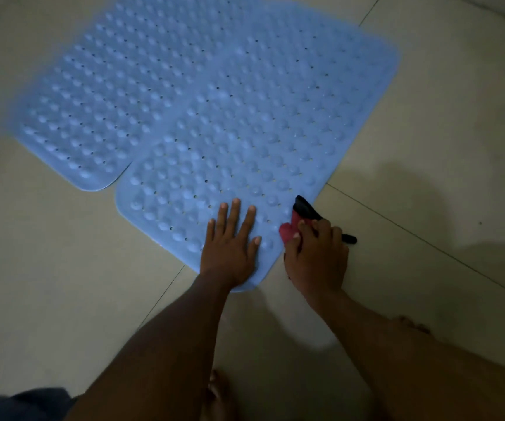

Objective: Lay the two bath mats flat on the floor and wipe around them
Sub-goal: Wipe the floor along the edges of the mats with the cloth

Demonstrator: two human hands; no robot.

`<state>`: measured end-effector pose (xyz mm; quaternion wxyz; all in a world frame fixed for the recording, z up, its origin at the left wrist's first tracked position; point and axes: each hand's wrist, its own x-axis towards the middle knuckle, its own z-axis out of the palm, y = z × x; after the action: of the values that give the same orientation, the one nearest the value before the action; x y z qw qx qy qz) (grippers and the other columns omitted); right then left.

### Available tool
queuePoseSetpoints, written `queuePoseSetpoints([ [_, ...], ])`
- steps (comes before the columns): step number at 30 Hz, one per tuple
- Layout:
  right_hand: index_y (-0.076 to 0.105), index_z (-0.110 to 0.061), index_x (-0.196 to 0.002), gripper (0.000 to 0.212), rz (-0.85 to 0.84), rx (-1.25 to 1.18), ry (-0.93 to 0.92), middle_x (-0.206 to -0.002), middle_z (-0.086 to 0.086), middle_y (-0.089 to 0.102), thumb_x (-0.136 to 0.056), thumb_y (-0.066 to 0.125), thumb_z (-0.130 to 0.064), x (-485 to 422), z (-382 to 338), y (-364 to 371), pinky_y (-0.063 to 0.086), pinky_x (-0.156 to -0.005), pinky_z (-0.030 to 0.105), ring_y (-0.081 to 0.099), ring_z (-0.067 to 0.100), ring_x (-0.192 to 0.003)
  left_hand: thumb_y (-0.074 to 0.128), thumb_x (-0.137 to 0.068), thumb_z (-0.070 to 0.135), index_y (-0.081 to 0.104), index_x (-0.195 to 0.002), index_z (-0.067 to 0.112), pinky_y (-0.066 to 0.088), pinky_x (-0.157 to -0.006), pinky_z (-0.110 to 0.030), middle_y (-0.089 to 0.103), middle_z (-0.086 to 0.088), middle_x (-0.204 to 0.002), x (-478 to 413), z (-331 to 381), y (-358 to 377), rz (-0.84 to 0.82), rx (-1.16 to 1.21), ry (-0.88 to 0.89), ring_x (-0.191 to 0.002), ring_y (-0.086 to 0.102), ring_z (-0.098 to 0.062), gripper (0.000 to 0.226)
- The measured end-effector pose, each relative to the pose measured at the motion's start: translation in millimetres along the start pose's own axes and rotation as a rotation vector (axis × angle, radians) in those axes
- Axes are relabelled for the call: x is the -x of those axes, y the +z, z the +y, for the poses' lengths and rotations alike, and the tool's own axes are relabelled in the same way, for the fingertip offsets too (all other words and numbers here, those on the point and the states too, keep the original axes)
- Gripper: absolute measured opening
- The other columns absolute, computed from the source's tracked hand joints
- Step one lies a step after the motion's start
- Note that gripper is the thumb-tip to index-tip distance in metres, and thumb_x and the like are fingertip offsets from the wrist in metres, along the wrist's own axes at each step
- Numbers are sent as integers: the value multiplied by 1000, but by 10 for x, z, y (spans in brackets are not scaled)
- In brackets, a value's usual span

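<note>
Your left hand [230, 247] lies palm down on the near corner of the nearer mat [245, 123], arm reaching straight forward, fingers straight and spread apart, thumb out to the right, pressing on the bumps. The mat's rounded corner shows just under your wrist.

Your right hand [315, 256] sits just beside it, at the mat's right edge, knuckles up, with the fingers curled and clamped on a bunched cloth [304, 212]. The cloth sticks out ahead of your fingertips, a red fold toward the mat and black ends pointing away and out to the right. It touches the mat's edge where mat meets floor [47, 238].

Both mats are soft blue sheets with rounded corners, covered in rows of round bumps and small holes. The nearer one lies flat, slanting away to the right. The second mat [93, 101] lies flat to its left, and the nearer mat's long edge seems to overlap it.

The floor is pale, smooth tile with thin dark seams. A bare foot [217, 393] shows, blurred, between your forearms.
</note>
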<state>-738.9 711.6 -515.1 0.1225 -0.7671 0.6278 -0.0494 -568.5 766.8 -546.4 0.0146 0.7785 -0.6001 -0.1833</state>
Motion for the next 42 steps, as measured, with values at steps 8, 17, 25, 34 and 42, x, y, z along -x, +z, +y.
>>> queuePoseSetpoints([
  [8,63,-11,-83,30,-163,-245,78,-93,8,55,-93,54,-37,122,-156,-105,38,-66,29,54,25,-81,33,-106,48,-4,-162,32,1,-126,-45,-20,1,-168,385,22,-114,-142,71,-20,-154,-20,-22,69],
  [17,66,-6,-76,49,-313,-164,109,-76,11,61,-92,41,-45,-313,-63,-433,43,-70,34,57,34,-76,36,-97,65,7,-162,36,9,-122,-58,-1,-2,-171,452,279,-220,-81,124,54,-157,-4,-32,77],
  [25,63,-19,-129,45,-239,-139,-229,-137,11,57,-92,43,-37,-900,-146,-333,42,-103,45,47,38,-128,38,-100,45,29,-159,32,26,-119,-56,16,-7,-169,445,401,115,-30,-77,326,-154,18,-36,61],
  [34,46,-24,-147,50,-273,-90,-252,-165,10,20,-99,44,-39,-643,-335,114,18,-122,49,15,35,-152,54,-98,49,39,-153,42,30,-118,-57,27,-4,-166,1181,-312,101,49,-215,363,-152,24,-40,57],
  [42,46,-5,-142,61,-216,-103,-204,-160,19,28,-95,41,-44,-538,-613,148,21,-120,51,19,36,-150,31,-97,60,29,-155,48,19,-119,-65,26,-2,-167,1613,-425,130,27,-210,-69,-153,18,-42,60],
])
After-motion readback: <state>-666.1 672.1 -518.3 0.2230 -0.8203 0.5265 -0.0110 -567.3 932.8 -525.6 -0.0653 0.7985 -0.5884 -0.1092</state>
